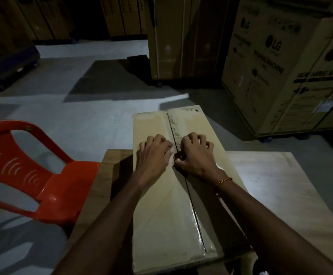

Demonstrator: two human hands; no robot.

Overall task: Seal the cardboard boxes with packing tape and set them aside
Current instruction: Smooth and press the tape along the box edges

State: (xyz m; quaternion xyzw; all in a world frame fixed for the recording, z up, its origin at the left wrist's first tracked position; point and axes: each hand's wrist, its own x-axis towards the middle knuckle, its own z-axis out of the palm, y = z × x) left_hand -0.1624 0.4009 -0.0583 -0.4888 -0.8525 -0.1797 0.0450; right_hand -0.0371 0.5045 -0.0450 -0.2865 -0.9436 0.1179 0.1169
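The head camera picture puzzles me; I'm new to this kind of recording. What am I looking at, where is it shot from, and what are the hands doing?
There is no machine here: a person wears one camera on the head, looking forward and down at their own arms. Both hands rest on a long cardboard box lying on a wooden table. The left hand and right hand sit either side of the seam between the top flaps, fingers curled, pressing on the flaps; neither holds a tool. No tape roll shows. A red plastic chair stands to the left, and large washing-machine cartons stand on the floor behind.
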